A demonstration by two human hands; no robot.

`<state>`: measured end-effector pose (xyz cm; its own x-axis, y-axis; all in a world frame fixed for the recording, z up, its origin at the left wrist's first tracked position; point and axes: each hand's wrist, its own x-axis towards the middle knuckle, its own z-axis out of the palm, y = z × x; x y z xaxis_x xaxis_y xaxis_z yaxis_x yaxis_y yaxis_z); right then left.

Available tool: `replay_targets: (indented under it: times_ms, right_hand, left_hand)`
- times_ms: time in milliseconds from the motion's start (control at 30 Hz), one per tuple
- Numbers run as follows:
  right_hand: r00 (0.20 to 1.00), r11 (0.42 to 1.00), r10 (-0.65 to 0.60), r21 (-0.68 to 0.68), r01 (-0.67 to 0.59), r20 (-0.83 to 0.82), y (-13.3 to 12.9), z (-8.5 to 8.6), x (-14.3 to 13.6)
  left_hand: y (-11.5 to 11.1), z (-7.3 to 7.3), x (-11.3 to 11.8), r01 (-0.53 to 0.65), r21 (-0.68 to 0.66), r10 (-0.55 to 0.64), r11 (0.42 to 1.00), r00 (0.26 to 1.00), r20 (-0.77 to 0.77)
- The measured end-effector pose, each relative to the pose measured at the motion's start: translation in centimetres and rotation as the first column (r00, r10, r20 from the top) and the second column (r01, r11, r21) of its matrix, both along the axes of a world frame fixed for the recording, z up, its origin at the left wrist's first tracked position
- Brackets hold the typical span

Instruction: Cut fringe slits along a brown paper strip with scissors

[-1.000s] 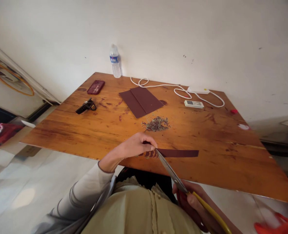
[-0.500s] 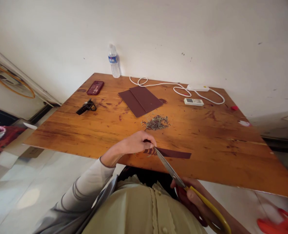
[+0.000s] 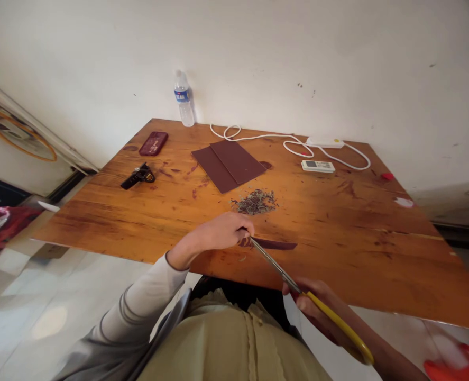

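My left hand [image 3: 231,230] pinches one end of a narrow dark maroon strip [image 3: 276,244], whose other end reaches out to the right just over the table. My right hand [image 3: 317,304] grips a pair of scissors [image 3: 335,320] with yellow and red handles. Their tips touch the strip right at my left fingertips, and the blades look nearly closed. A few thin cut slivers lie below my left hand. Just beyond it is a heap of fine maroon and grey shreds [image 3: 256,201]. Two larger maroon sheets [image 3: 234,165] overlap behind the heap.
On the wooden table [image 3: 357,254] a water bottle [image 3: 184,100] stands against the wall. A phone [image 3: 154,143] and a black clamp-like object [image 3: 138,176] lie at left. A white remote [image 3: 318,166] and a power strip [image 3: 324,142] with its cord are at back right.
The scissors' blades have come together and their handles have turned edge-on. My right hand has risen slightly. The strip's free end has swung up and looks narrower.
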<state>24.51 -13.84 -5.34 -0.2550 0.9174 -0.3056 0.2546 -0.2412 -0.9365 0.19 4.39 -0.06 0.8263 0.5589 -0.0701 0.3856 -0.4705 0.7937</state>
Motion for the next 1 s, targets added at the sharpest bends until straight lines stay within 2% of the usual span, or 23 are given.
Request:
replay_targets:
  times_ms: [133,267,367,433,500,567,667,733,900,1000]
  right_hand:
    - [0.998,0.999,-0.022,-0.034,0.024,0.065,0.9,-0.8,0.5]
    - [0.982,0.997,0.025,0.073,-0.04,0.189,1.6,-1.4,1.3]
    - [0.951,0.981,-0.011,0.185,-0.048,0.309,1.8,-1.7,2.2]
    - [0.937,0.975,-0.062,0.223,-0.018,0.343,1.6,-1.8,2.5]
    - [0.94,0.972,-0.086,0.236,0.007,0.329,1.2,-2.0,2.5]
    - [0.958,0.972,-0.11,0.229,0.049,0.264,0.6,-2.1,1.9]
    - [0.983,0.978,-0.154,0.159,0.138,0.097,-0.3,-2.2,0.3]
    - [0.983,0.978,-0.183,0.102,0.181,0.006,-0.8,-2.1,-0.8]
    - [0.966,0.972,-0.214,0.065,0.225,-0.142,-1.8,-2.0,-2.4]
    - [0.973,0.971,-0.216,0.089,0.222,-0.077,-2.1,-2.3,-2.4]
  left_hand:
    - [0.2,0.1,0.3,0.031,0.092,-0.025,0.995,0.998,-0.061]
    - [0.2,-0.2,0.4,0.025,0.138,-0.017,0.99,0.998,-0.055]
    - [0.0,-1.0,0.5,-0.063,0.087,0.064,0.994,0.998,-0.002]
    - [-0.2,-1.7,0.8,-0.182,-0.02,0.182,0.983,0.983,0.032]
    - [-0.6,-2.5,1.1,-0.336,-0.181,0.353,0.924,0.933,0.069]
    - [-1.2,-3.1,1.6,-0.436,-0.381,0.503,0.816,0.86,0.093]
    - [-2.2,-3.5,2.1,-0.47,-0.62,0.664,0.628,0.739,0.114]
    - [-2.9,-3.6,2.3,-0.454,-0.704,0.734,0.546,0.665,0.141]
    - [-4.1,-3.5,2.5,-0.438,-0.774,0.827,0.457,0.531,0.187]
    - [-4.6,-3.3,2.7,-0.415,-0.798,0.847,0.438,0.488,0.211]
